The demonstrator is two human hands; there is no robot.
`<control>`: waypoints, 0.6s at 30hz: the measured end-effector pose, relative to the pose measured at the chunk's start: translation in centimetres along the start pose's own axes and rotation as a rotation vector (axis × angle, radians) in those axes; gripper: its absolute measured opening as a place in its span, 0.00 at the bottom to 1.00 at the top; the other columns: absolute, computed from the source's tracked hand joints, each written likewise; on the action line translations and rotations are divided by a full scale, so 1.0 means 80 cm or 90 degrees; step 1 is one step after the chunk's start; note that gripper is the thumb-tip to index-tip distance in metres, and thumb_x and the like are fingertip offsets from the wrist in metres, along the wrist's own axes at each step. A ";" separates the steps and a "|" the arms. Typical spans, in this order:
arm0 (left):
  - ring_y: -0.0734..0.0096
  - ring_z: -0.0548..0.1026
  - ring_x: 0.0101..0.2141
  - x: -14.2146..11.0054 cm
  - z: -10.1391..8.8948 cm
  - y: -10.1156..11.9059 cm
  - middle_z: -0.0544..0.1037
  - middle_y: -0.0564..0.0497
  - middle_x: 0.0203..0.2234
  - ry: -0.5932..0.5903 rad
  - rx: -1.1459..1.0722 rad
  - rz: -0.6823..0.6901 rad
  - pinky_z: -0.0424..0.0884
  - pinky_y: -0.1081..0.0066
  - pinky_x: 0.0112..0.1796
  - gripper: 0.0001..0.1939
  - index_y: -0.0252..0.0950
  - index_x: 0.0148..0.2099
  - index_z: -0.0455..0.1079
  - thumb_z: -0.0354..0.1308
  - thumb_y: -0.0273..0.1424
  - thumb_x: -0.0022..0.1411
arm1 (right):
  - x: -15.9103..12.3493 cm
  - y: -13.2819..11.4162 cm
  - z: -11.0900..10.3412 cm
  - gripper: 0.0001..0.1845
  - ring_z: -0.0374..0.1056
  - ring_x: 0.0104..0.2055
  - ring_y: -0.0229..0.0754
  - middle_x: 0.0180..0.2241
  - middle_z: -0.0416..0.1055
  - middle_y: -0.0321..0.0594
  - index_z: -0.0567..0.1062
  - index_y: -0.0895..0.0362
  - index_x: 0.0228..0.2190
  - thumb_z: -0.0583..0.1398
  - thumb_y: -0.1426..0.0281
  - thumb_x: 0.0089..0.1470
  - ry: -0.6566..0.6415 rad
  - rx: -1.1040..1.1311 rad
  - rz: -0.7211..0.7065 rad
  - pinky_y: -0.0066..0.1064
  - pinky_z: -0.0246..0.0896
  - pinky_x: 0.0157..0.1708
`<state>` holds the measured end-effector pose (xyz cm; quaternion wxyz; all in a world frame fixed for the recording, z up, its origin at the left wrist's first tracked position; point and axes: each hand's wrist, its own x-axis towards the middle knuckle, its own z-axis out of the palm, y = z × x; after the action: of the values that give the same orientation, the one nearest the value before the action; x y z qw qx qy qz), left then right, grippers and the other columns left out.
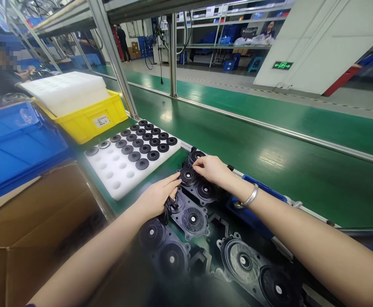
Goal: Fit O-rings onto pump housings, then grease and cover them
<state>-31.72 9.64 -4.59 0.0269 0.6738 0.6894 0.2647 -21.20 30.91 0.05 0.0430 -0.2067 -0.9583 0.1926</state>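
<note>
At the centre, a black round disc [188,175] with a white dot sits on a black two-ring housing. Fingertips of my left hand [159,196] press against the disc's left edge, fingers together. From the other side, my right hand [211,168] pinches the disc's rim with thumb and forefinger. A bundle of black cable [169,208] shows beneath my left hand, partly hidden. Nearer to me lie more housings fitted with discs, among them a grey housing [192,219] and a larger housing [244,260].
Left of my hands, a white foam tray [116,192] holds several black discs. Behind it stands a yellow bin [87,130] with white foam. Blue bins [10,145] and a cardboard box [39,238] occupy the left. A blue tray [253,215] lies under my right forearm. Metal posts [112,55] rise beyond.
</note>
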 end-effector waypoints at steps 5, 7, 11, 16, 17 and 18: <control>0.59 0.66 0.60 0.001 -0.002 0.002 0.61 0.39 0.64 -0.018 0.014 -0.023 0.67 0.58 0.59 0.20 0.32 0.61 0.63 0.44 0.28 0.70 | 0.001 0.000 0.001 0.10 0.73 0.36 0.41 0.35 0.78 0.36 0.82 0.56 0.34 0.60 0.77 0.57 0.005 0.002 0.001 0.24 0.60 0.34; 0.60 0.66 0.60 0.001 -0.004 0.004 0.60 0.41 0.65 -0.029 0.005 -0.028 0.66 0.59 0.59 0.21 0.33 0.62 0.62 0.43 0.28 0.70 | 0.002 0.001 0.002 0.09 0.73 0.36 0.40 0.35 0.78 0.36 0.82 0.56 0.33 0.60 0.78 0.57 0.009 0.004 -0.001 0.24 0.60 0.34; 0.60 0.65 0.61 0.001 -0.005 0.005 0.58 0.41 0.65 -0.044 -0.001 -0.034 0.66 0.59 0.59 0.22 0.34 0.63 0.61 0.43 0.26 0.69 | 0.005 0.003 0.004 0.08 0.73 0.36 0.40 0.34 0.78 0.35 0.82 0.56 0.32 0.61 0.78 0.56 0.009 0.006 -0.010 0.24 0.60 0.33; 0.59 0.63 0.62 -0.002 -0.002 0.001 0.59 0.40 0.65 -0.044 0.010 -0.039 0.65 0.59 0.60 0.23 0.33 0.64 0.60 0.45 0.25 0.67 | 0.006 0.003 0.004 0.08 0.73 0.37 0.39 0.34 0.78 0.34 0.82 0.55 0.33 0.62 0.77 0.57 0.005 0.006 -0.020 0.24 0.60 0.35; 0.59 0.63 0.62 -0.002 -0.001 0.000 0.60 0.40 0.64 -0.042 0.013 -0.038 0.65 0.59 0.60 0.23 0.34 0.64 0.60 0.45 0.25 0.67 | 0.005 0.003 0.004 0.08 0.73 0.37 0.39 0.34 0.78 0.34 0.81 0.55 0.33 0.62 0.77 0.58 0.003 0.004 -0.018 0.24 0.60 0.35; 0.59 0.63 0.62 -0.002 0.000 0.000 0.60 0.40 0.64 -0.039 0.016 -0.037 0.65 0.58 0.60 0.23 0.34 0.64 0.60 0.45 0.25 0.68 | 0.005 0.004 0.003 0.08 0.73 0.37 0.39 0.34 0.78 0.34 0.81 0.55 0.33 0.62 0.76 0.58 0.001 0.002 -0.017 0.24 0.60 0.35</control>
<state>-31.74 9.50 -4.60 0.0474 0.6617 0.7107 0.2341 -21.53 31.23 -0.30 0.0465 -0.1939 -0.9606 0.1937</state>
